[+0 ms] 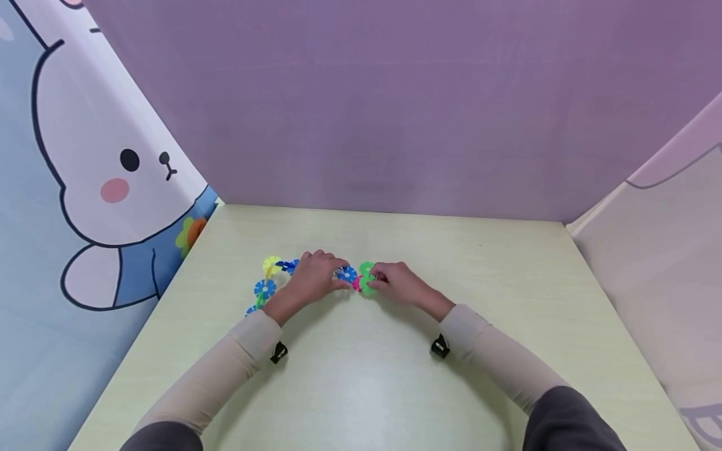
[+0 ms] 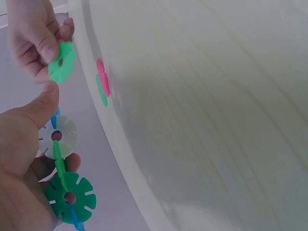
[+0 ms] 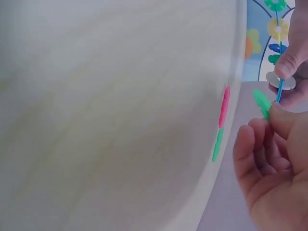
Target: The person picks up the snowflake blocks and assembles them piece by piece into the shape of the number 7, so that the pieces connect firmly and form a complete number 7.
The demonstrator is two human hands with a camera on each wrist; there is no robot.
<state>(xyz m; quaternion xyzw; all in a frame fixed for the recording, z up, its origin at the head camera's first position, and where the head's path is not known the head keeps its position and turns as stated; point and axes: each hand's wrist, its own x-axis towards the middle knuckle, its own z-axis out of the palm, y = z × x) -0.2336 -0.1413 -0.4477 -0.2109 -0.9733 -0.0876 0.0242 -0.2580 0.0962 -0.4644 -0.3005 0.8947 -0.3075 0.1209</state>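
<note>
A chain of slotted plastic discs runs through my left hand, which grips it near one end. A blue disc shows between its thumb and fingers in the head view. In the left wrist view, a white disc and a dark green disc of the chain show by the palm. My right hand pinches a light green disc between thumb and fingertips. That disc is right at the blue chain end in the right wrist view. Other right fingers are curled.
On the table, a loose pink disc lies beside a green disc, close under the hands. The chain's far part, with a yellow disc and blue disc, bends left. A purple panel stands behind.
</note>
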